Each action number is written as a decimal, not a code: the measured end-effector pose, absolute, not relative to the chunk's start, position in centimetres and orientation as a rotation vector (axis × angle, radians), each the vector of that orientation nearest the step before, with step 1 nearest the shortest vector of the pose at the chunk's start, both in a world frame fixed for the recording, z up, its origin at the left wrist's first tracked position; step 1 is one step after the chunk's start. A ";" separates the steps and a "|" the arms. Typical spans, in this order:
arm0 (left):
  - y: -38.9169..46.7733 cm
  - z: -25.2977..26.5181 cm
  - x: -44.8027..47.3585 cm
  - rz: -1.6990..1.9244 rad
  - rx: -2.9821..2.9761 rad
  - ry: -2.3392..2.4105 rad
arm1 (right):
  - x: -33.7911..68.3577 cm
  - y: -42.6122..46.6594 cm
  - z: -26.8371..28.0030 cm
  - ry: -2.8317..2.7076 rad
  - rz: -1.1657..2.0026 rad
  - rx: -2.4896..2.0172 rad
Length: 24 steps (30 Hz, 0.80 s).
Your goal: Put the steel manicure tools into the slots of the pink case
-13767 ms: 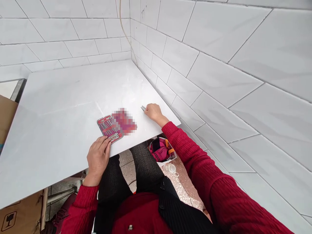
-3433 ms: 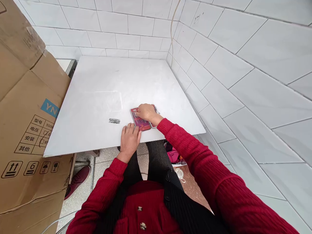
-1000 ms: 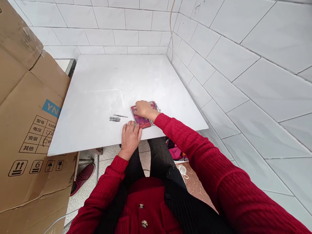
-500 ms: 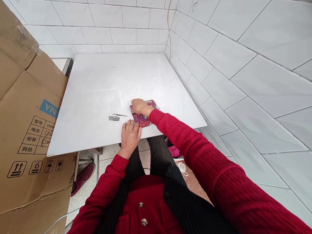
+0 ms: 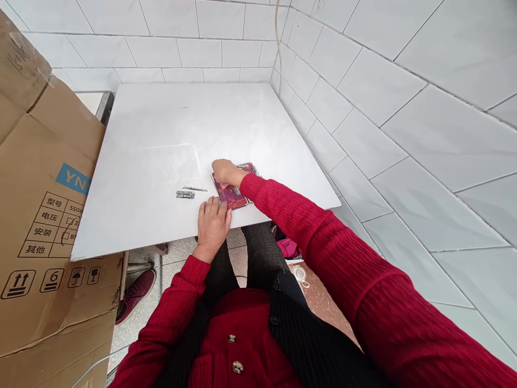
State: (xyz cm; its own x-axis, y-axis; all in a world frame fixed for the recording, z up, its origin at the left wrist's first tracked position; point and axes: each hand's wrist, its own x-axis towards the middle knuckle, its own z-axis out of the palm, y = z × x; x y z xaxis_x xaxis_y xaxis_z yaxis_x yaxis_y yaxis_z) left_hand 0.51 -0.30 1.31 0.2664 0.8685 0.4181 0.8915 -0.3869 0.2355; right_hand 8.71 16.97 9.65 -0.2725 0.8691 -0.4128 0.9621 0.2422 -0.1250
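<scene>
Right now, a flat red and purple case (image 5: 233,202) is lying open on the desk (image 5: 153,121), close to its front edge, with slim metal tools showing inside. My right hand (image 5: 224,173) is reaching over the case, its fingers curled narrow and pointing down; the back of the hand is hiding the tips, so I cannot tell whether they are pinching anything. My left hand (image 5: 213,222) is resting at the near left corner of the case, its fingers stretched out and slightly apart.

Just left of the case, some small metal pieces (image 5: 185,194) are lying together, and a thin metal strip (image 5: 195,188) is lying just beyond them. Further left, a big cardboard box (image 5: 44,134) is standing beside the desk, with a dark red shoe (image 5: 138,293) showing near it. Below the front edge on the right, a pink bundle (image 5: 287,248) is partly showing near a white lid (image 5: 300,274). In the far corner, a pale cord (image 5: 278,46) is hanging against the tiles (image 5: 202,53).
</scene>
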 end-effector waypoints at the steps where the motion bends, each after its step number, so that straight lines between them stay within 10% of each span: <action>1: -0.3 1.3 0.5 -0.760 -2.460 -1.710 | 8.6 17.1 9.7 2.229 -0.586 1.721; 24: -0.2 0.9 0.3 -0.728 -2.417 -1.625 | 11.2 15.7 8.8 2.240 -1.171 2.087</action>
